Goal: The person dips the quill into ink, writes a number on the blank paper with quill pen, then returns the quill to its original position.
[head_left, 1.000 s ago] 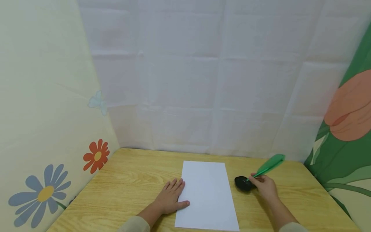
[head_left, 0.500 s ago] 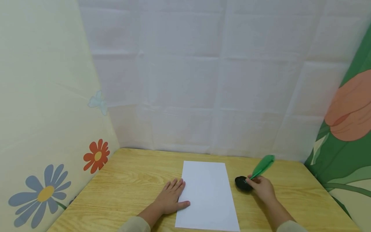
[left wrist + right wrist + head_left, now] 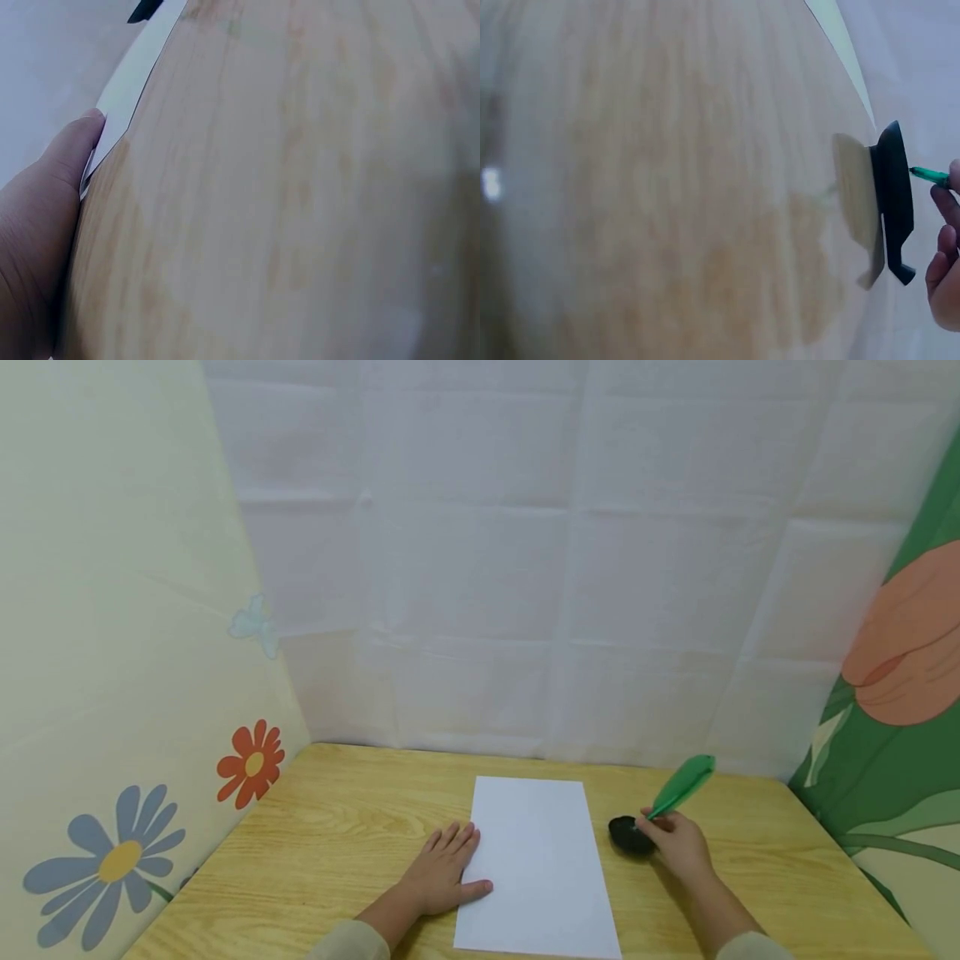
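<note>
A white sheet of paper point(image 3: 536, 868) lies on the wood-grain table. Spread over its left edge is my left hand point(image 3: 438, 877), fingers straight, with the thumb on the sheet. The left wrist view shows that thumb point(image 3: 71, 146) against the paper's edge point(image 3: 139, 75). To the right of the paper, my right hand point(image 3: 681, 847) pinches a green feather pen point(image 3: 681, 787) low on its shaft, plume tilted up and right. A small black dish point(image 3: 628, 835) sits beside those fingers. In the right wrist view, the pen's dark tip point(image 3: 913, 171) points at the open side of the black dish point(image 3: 892, 199).
The table point(image 3: 360, 810) has a white cloth point(image 3: 465, 568) hanging behind it. A cream panel with printed flowers point(image 3: 116, 864) stands at the left, and a green panel with a printed tulip point(image 3: 911, 643) at the right.
My right hand has shifted slightly left and the feather pen stands more upright than a second ago. In the last half second the plume rose a little. My left hand and the paper stay put.
</note>
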`<move>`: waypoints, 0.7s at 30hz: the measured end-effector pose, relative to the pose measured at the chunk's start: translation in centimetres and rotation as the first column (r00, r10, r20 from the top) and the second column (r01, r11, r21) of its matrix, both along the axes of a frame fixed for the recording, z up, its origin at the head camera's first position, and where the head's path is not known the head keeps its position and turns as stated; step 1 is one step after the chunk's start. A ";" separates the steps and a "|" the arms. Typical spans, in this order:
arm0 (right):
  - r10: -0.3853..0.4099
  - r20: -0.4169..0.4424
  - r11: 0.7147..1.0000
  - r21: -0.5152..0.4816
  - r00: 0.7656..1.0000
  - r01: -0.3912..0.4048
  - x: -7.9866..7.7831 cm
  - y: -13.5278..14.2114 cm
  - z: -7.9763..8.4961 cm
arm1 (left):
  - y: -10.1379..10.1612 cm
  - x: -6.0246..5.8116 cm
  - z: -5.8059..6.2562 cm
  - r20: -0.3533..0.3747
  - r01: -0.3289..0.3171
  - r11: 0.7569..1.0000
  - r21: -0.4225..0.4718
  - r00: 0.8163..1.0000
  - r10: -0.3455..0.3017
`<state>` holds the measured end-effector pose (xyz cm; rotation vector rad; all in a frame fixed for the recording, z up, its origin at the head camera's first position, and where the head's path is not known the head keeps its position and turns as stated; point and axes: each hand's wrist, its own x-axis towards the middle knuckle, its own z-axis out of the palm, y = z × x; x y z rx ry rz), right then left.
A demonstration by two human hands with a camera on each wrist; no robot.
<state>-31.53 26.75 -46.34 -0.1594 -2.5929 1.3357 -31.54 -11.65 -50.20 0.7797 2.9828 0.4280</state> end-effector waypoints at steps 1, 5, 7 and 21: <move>-0.009 -0.008 1.000 -0.013 1.000 0.009 0.0 -0.2 0.1 | 0.0 0.1 0.1 0.000 0.001 1.000 0.000 1.000 -0.001; -0.041 -0.047 0.997 -0.061 0.998 0.038 -0.1 -1.1 0.7 | -0.1 0.2 0.3 -0.001 0.006 1.000 0.000 1.000 -0.006; -0.046 -0.062 0.996 -0.081 0.997 0.041 -0.2 -1.6 1.0 | -0.2 0.3 0.4 -0.008 0.007 1.000 0.001 1.000 -0.007; -0.036 -0.075 0.982 -0.189 0.997 0.021 -1.3 -5.5 1.1 | 0.0 0.4 0.5 -0.011 0.010 1.000 -0.003 1.000 -0.010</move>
